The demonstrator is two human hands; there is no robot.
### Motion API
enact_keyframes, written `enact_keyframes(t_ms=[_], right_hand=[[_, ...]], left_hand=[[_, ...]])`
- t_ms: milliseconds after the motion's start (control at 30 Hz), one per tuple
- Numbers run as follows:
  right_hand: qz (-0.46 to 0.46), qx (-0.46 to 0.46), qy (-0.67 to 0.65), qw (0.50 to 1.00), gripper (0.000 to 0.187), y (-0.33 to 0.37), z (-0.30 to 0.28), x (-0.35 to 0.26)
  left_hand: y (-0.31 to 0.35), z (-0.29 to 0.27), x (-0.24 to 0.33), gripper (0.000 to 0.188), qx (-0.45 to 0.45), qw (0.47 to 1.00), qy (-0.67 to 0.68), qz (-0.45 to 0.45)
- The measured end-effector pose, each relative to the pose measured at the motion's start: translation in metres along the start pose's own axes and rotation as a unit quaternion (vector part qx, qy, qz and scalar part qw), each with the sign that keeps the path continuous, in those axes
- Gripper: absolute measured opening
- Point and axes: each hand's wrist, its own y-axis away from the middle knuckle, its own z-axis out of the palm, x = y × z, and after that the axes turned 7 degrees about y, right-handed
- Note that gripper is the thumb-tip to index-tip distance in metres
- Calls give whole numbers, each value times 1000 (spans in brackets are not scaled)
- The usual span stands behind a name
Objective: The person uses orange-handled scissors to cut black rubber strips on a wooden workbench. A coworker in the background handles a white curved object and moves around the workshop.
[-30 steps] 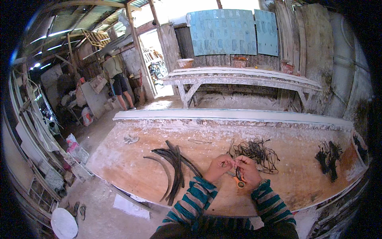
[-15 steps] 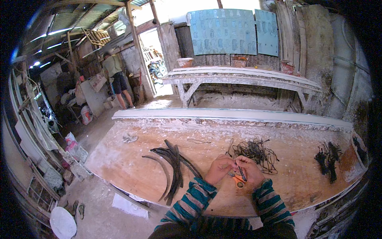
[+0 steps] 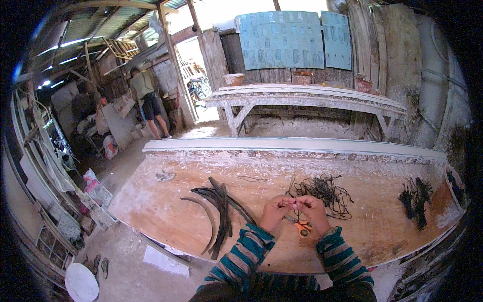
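Observation:
Both hands meet fingertip to fingertip over the wooden table, pinching a thin black cord that hangs down between them. My left hand is closed at the fingertips, and so is my right hand; the exact spot where they grip is hidden by the fingers. Just below them lie scissors with orange handles, partly behind the right hand. A tangled heap of black cords sits right beyond my right hand. Left of my left hand rests a loose stack of curved black rubber-like strips.
Bundles of black cords and a tipped, whitish-brown bucket stand at the table's right end. A long white board runs along its far edge. Beyond is a white-crusted bench with pots. A person stands at the far left.
A dark piece that was between my fingers, tilted over the scissors, no longer shows; a thin cord hangs there. My fingertips have come together, and the right hand has shifted slightly left.

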Motion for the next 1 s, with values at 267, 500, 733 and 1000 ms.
enact_keyframes(t_ms=[267, 500, 733, 1000], right_hand=[[-73, 36, 200, 976, 16, 0, -5, 10], [-109, 57, 231, 965, 10, 1, 1, 19], [-93, 43, 210, 972, 6, 4, 7, 7], [6, -43, 18, 999, 5, 5, 6, 7]], left_hand=[[-1, 0, 4, 7, -31, 987, -124, 98], [0, -1, -1, 8, -19, 989, -119, 85], [0, -2, -10, 10, 4, 990, -120, 72], [1, -5, -15, 14, -18, 999, -37, 16]])
